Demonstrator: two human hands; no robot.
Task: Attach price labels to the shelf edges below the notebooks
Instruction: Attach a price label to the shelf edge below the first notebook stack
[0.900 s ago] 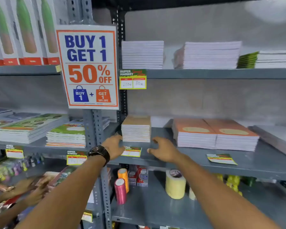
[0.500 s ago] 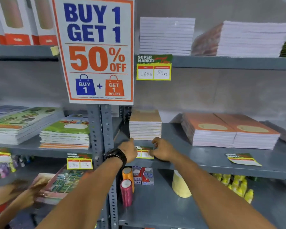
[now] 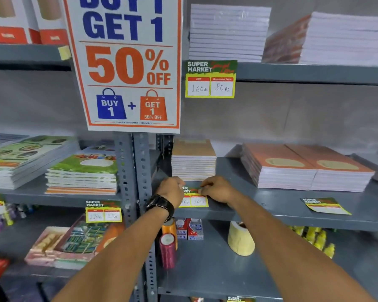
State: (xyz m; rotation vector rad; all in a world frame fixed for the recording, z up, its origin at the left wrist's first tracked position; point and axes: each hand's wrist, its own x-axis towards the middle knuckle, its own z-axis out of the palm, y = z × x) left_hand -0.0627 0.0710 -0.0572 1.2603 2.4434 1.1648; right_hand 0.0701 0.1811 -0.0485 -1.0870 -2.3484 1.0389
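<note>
A green and yellow price label [image 3: 194,199] hangs at the front edge of the grey middle shelf [image 3: 271,216], below a stack of tan notebooks [image 3: 193,160]. My left hand [image 3: 171,190], with a black watch on the wrist, pinches the label's left top corner. My right hand [image 3: 216,189] presses its right top corner with the fingers bent. A second loose label [image 3: 325,205] lies flat on the same shelf, in front of two orange notebook stacks [image 3: 303,166].
A fixed label [image 3: 211,79] hangs on the upper shelf edge under white notebook stacks [image 3: 227,32]. A big "50% OFF" sign [image 3: 127,62] covers the upright. Another label [image 3: 103,211] sits on the left bay. A tape roll [image 3: 240,238] and thread spools [image 3: 167,249] stand below.
The view has moved closer to the shelf. Both hands closed in on the label, which went from lying on the shelf to hanging at its front edge.
</note>
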